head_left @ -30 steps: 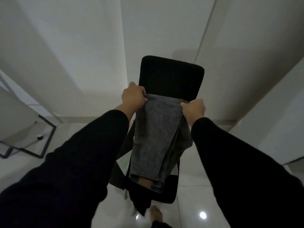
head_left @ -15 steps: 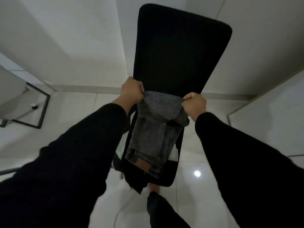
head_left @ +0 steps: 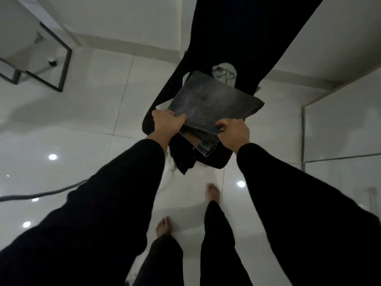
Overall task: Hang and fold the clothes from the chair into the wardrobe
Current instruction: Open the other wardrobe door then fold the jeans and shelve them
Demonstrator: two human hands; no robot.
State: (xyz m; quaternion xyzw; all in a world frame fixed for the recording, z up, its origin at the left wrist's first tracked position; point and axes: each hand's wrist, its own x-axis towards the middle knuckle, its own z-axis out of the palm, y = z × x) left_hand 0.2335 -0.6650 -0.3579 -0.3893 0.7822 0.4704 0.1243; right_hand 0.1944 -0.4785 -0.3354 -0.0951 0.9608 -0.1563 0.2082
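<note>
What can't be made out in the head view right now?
- Chair: the top of the back is cut off by the upper edge.
- Chair seat: hidden by the folded grey jeans and dark clothes.
- Pale garment: mostly hidden by the jeans.
- Wardrobe: not identifiable.
- Left hand and right hand: fingertips tucked under the fabric.

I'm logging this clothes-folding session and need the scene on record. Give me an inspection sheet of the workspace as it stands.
Surface: black chair, seat covered with clothes.
Job's things: folded grey jeans held over the seat; dark garment hanging off the front edge; pale garment against the backrest.
Clutter: nothing seen.
Hands: left hand and right hand both grip the jeans' near edge.
Cables: grey cable on the floor, left.
Surroundings: glossy white tiled floor; black metal frame; bare feet.
</note>
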